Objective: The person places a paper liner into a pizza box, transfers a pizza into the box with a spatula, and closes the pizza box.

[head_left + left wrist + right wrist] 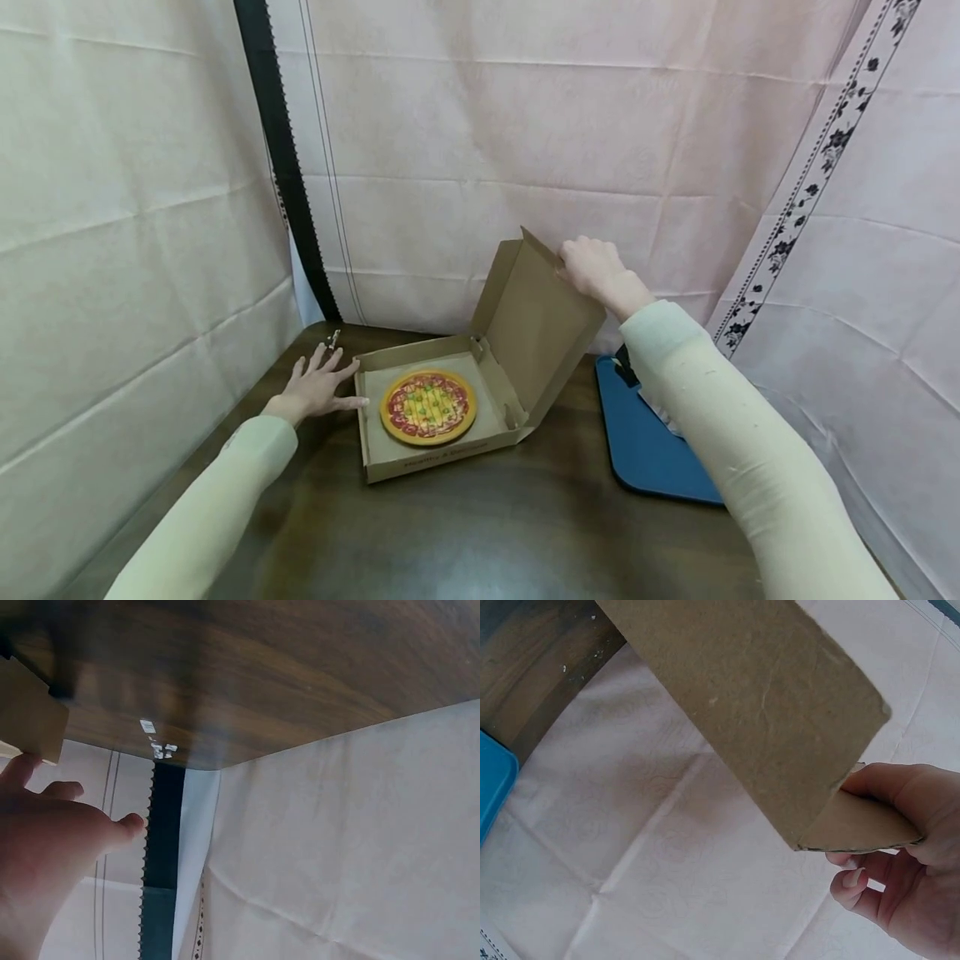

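Observation:
A cardboard pizza box (375, 467) lies on the dark wooden table with its lid (536, 321) tilted up on the right side. Inside it, on the bottom panel, is a round pizza (428, 407) with red and yellow topping. My right hand (596, 271) grips the lid's upper edge; in the right wrist view the thumb and fingers pinch a cardboard flap (862, 825). My left hand (318, 390) has its fingers spread and touches the box's left wall. In the left wrist view, fingertips (21, 769) meet the box's corner.
A blue tray (652, 454) lies right of the box, partly under my right forearm, with a dark and whitish item (628, 367) on it. Small shiny bits (333, 339) lie near the table's back left corner. Cloth curtains (480, 150) enclose the table at back and sides.

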The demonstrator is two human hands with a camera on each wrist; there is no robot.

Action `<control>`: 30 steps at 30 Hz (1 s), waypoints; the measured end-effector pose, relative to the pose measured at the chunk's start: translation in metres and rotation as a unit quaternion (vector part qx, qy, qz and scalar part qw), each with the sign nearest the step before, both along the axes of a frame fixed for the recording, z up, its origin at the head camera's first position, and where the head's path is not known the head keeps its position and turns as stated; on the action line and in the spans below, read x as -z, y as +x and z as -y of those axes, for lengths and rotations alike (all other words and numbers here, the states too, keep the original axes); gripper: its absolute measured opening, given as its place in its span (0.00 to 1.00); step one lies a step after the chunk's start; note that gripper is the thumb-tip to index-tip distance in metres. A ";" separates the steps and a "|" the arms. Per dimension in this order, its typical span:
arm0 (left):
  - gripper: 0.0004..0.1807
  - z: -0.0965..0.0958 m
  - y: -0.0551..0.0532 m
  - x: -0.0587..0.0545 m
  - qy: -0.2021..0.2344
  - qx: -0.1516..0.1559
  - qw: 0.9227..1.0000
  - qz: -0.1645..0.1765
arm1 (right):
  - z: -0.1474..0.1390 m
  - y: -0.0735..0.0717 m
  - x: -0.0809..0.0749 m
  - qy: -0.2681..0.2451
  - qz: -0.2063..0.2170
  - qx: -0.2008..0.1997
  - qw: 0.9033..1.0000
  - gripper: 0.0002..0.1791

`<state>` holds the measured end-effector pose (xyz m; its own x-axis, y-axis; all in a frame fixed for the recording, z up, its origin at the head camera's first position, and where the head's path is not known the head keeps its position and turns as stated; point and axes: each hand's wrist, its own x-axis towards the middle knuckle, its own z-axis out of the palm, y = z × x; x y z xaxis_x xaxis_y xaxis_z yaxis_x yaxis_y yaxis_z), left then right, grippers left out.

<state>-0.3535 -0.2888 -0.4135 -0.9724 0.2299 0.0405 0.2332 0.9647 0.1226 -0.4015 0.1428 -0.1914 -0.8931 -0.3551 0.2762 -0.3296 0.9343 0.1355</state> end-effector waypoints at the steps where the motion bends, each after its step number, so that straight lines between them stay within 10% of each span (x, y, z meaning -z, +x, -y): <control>1: 0.47 -0.001 0.001 0.000 -0.001 0.000 1.000 -0.002 | 0.000 0.000 0.000 0.001 0.000 -0.002 1.000 0.10; 30: 0.47 -0.045 0.037 0.016 -0.065 0.022 0.986 -0.149 | 0.006 -0.008 -0.008 0.017 -0.049 -0.083 0.995 0.11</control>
